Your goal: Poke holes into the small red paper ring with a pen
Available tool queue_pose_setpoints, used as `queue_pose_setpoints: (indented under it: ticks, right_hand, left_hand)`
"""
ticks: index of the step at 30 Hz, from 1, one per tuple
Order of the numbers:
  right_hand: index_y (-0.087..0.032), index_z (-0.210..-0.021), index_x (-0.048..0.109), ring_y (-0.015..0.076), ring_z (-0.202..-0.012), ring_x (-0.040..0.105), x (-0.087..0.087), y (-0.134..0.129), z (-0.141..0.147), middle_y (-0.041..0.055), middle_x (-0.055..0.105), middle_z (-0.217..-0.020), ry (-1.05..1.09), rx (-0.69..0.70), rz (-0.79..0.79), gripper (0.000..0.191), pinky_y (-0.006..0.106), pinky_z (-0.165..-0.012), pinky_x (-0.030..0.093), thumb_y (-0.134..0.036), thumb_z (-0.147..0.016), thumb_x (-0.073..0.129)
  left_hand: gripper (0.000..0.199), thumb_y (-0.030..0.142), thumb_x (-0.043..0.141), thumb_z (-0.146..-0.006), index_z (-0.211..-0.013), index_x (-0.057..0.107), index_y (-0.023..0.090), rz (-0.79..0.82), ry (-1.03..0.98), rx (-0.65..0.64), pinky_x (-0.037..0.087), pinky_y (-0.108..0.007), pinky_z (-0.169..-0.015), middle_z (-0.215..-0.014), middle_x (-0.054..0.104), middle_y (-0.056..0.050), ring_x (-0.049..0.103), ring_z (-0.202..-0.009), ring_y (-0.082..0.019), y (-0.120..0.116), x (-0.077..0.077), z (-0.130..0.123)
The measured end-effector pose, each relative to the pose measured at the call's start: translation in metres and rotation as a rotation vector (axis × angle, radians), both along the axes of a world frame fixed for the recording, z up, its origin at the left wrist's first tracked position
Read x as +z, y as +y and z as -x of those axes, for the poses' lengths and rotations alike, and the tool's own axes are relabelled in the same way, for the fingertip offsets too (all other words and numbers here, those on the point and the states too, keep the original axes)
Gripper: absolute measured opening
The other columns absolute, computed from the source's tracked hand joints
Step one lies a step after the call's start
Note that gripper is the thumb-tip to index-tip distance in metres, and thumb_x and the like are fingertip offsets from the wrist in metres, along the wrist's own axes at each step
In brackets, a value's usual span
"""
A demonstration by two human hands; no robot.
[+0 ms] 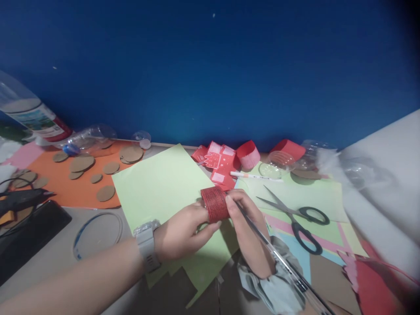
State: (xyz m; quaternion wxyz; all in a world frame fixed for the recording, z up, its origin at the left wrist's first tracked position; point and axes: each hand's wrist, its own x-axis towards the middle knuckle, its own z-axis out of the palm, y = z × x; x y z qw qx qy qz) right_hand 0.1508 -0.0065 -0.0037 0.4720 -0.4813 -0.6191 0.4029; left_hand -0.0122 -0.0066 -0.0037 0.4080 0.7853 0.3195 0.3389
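Observation:
My left hand (187, 227), with a grey watch (147, 245) on its wrist, holds a short tube wrapped in glittery red cord (215, 203). Some of its fingers appear to be inside the tube, out of sight. Closed around a slim clear-barrelled pen (282, 260), my right hand (247, 223) brings the pen's far end up to the tube's right edge. The pen slants down toward the lower right corner. Beneath both hands lies a light green paper sheet (160, 179). A grey scrunchie (272, 284) surrounds my right wrist.
Black-handled scissors (297, 218) lie spread on coloured paper at right. Cardboard discs (82, 163) rest on orange paper (59, 183) at left, near a glue gun (22, 199) and a plastic bottle (36, 116). Red paper pieces (226, 162) sit against the blue wall (210, 78).

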Motion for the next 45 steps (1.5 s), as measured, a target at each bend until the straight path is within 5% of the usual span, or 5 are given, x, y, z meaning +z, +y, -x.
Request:
queue_pose_setpoints:
  ticks: [10, 18, 29, 37, 45]
  right_hand:
    - [-0.02, -0.081, 0.052, 0.0144, -0.08, 0.05, -0.001, -0.001, 0.003, -0.0003, 0.052, -0.085, -0.028, 0.023, -0.002, 0.016, 0.027, -0.072, 0.038, -0.03, -0.094, 0.053]
    - [-0.021, -0.084, 0.053, 0.0145, -0.082, 0.052, 0.003, -0.001, 0.002, 0.0, 0.055, -0.085, 0.014, 0.028, 0.043, 0.02, 0.027, -0.077, 0.04, -0.035, -0.097, 0.046]
    - [-0.02, -0.077, 0.049, 0.013, -0.075, 0.047, 0.0, -0.003, 0.002, -0.001, 0.049, -0.08, 0.01, 0.08, 0.022, 0.023, 0.026, -0.069, 0.038, -0.034, -0.095, 0.051]
    - [-0.025, -0.089, 0.051, 0.0105, -0.071, 0.05, 0.0, -0.001, 0.002, -0.0041, 0.052, -0.076, 0.154, -0.226, 0.118, 0.017, 0.023, -0.069, 0.04, -0.04, -0.096, 0.05]
    - [-0.02, -0.075, 0.049, 0.0084, -0.055, 0.044, 0.008, 0.011, -0.012, -0.0043, 0.048, -0.064, 0.111, 0.039, 0.237, 0.032, 0.021, -0.053, 0.035, -0.045, -0.095, 0.048]
  left_hand:
    - [0.042, 0.033, 0.034, -0.101, -0.089, 0.066, 0.008, 0.184, -0.095, 0.089, 0.047, -0.028, -0.075, -0.086, 0.066, -0.009, 0.06, -0.08, -0.019, 0.0, 0.003, 0.003]
    - [0.025, 0.024, 0.04, -0.097, -0.094, 0.061, 0.011, 0.006, -0.004, 0.028, 0.043, -0.032, -0.093, -0.096, 0.065, -0.01, 0.058, -0.095, -0.021, 0.001, -0.004, -0.001]
    - [0.049, 0.04, 0.034, -0.1, -0.086, 0.066, 0.006, 0.325, -0.064, 0.076, 0.047, -0.026, -0.075, -0.083, 0.067, -0.008, 0.061, -0.079, -0.018, -0.003, 0.001, 0.004]
    - [0.052, 0.038, 0.032, -0.102, -0.086, 0.072, 0.009, 0.456, -0.103, 0.016, 0.048, -0.023, -0.084, -0.087, 0.073, -0.007, 0.067, -0.083, -0.015, -0.003, 0.005, 0.003]
    - [0.045, 0.034, 0.035, -0.102, -0.09, 0.074, 0.014, 0.453, 0.08, -0.057, 0.044, -0.023, -0.083, -0.091, 0.073, -0.002, 0.065, -0.085, -0.015, 0.001, 0.006, 0.007]
